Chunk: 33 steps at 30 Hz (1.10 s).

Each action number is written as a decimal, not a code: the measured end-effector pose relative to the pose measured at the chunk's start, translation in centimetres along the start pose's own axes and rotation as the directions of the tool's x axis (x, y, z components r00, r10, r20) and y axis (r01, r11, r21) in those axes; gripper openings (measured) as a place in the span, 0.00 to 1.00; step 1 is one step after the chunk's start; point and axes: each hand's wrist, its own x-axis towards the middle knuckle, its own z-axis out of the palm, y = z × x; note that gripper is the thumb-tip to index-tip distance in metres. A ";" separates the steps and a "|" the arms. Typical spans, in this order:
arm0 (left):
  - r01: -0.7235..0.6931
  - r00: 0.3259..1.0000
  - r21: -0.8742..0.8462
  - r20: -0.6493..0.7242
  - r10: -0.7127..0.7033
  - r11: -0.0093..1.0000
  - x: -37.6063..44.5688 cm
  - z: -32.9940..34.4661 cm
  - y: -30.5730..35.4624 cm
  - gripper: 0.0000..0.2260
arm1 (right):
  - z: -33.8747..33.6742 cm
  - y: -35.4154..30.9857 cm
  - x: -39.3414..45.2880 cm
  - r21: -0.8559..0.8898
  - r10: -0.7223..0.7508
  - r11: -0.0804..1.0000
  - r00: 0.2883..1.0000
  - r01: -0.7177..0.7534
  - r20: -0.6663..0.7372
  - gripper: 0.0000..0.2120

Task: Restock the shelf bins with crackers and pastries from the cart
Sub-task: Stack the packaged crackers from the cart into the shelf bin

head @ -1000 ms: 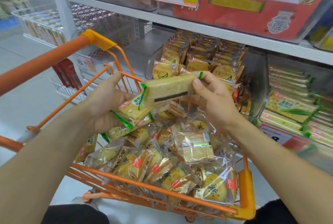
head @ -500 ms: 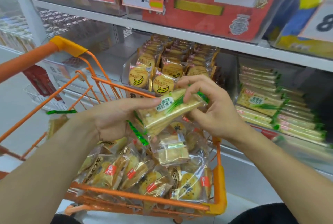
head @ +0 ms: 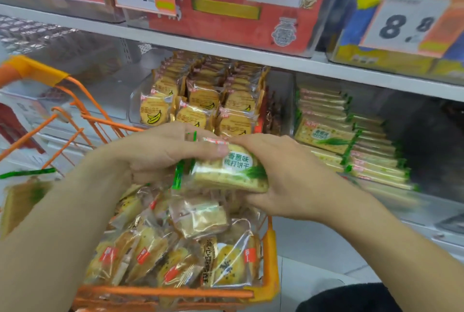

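Observation:
Both hands hold a small stack of green-edged scallion cracker packs above the orange cart. My left hand grips the stack's left end, thumb across the top pack. My right hand clasps the right end, fingers curled under it. The cart below holds several clear-wrapped pastries with red labels. On the shelf to the right, a clear bin holds rows of the same green cracker packs. A bin of banana-print pastries stands behind my hands.
The shelf board above carries red and blue boxes with 8.8 price tags. The cart handle rises at the left. More cracker packs lie blurred at the far left. White floor shows at the lower right.
The view swung right, toward the green cracker bin. The cracker stack turned label-up and my two hands closed in on its ends.

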 end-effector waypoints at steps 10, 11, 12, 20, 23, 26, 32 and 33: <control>-0.325 0.926 0.023 -0.194 0.323 0.945 -0.2 7.3 0.4 0.15 | -1.1 2.8 -1.1 -0.157 0.212 0.967 0.976 -0.203 0.045 0.30; -0.353 0.913 0.027 -0.210 0.351 0.935 0.0 7.6 0.1 0.16 | -1.4 3.0 -1.1 -0.118 0.212 0.972 0.975 -0.204 0.062 0.29; -0.379 0.903 0.031 -0.205 0.377 0.925 0.2 7.9 0.0 0.17 | -1.7 3.4 -1.1 -0.096 0.217 0.973 0.973 -0.209 0.076 0.28; -0.392 0.918 0.530 0.170 0.359 0.752 2.3 10.1 -1.5 0.31 | -4.0 10.7 -2.3 -0.288 0.627 0.757 0.776 -0.587 0.066 0.25; -0.437 0.894 0.676 0.251 0.372 0.593 3.7 10.9 -2.8 0.33 | -2.8 13.2 -2.4 -0.237 0.698 0.705 0.713 -0.668 0.068 0.31; -0.460 0.873 0.733 0.271 0.405 0.502 4.6 11.4 -3.7 0.32 | -0.6 14.0 -1.5 -0.142 0.742 0.667 0.670 -0.732 0.032 0.43; -0.492 0.837 0.730 0.246 0.488 0.475 4.9 11.4 -4.1 0.28 | -0.1 14.6 -1.0 -0.088 0.711 0.699 0.703 -0.710 -0.027 0.46; -0.491 0.836 0.728 0.239 0.494 0.479 4.9 11.5 -4.1 0.27 | -0.4 14.7 -1.1 -0.107 0.684 0.722 0.729 -0.684 -0.041 0.46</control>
